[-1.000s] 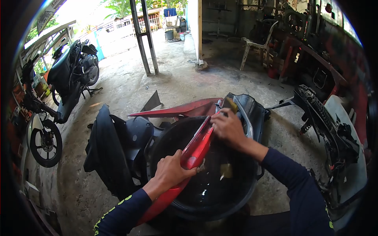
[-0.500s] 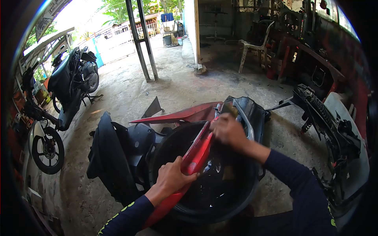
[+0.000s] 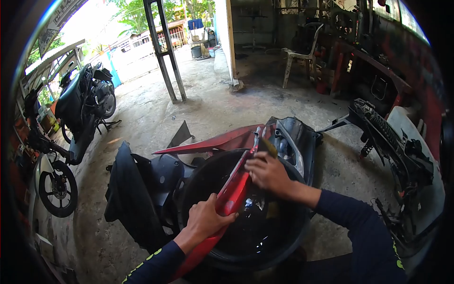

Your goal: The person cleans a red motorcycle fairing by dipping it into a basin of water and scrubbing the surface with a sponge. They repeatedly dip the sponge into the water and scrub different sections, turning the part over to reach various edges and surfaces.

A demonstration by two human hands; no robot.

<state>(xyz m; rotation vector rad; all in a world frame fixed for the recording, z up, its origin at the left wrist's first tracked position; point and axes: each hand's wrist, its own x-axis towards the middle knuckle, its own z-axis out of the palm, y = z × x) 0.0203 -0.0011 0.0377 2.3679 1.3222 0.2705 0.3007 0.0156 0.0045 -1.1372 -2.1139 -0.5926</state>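
A long red panel [image 3: 235, 190] slants over a round black tub [image 3: 279, 251] that holds dark liquid. My left hand [image 3: 205, 218] is wrapped round the panel's lower middle, thumb on top. Near the panel's upper end, my right hand [image 3: 268, 174] is closed on a dark yellowish pad [image 3: 270, 147] and rests against the panel's right side. The pad is partly hidden by the fingers. Beyond the tub lies another red panel [image 3: 208, 142], with a dark grey part [image 3: 298, 142] to its right.
Black body panels [image 3: 127, 189] lie left of the tub. A motorcycle [image 3: 82, 104] and a front wheel [image 3: 57, 189] stand at the left. A frame with a spring [image 3: 378, 128] is at the right. Farther back are a metal post [image 3: 165, 57] and a plastic chair [image 3: 302, 54].
My right hand has slid a little down the red panel toward me, and the pad now shows more clearly above it. My left hand keeps its hold. The view has shifted slightly.
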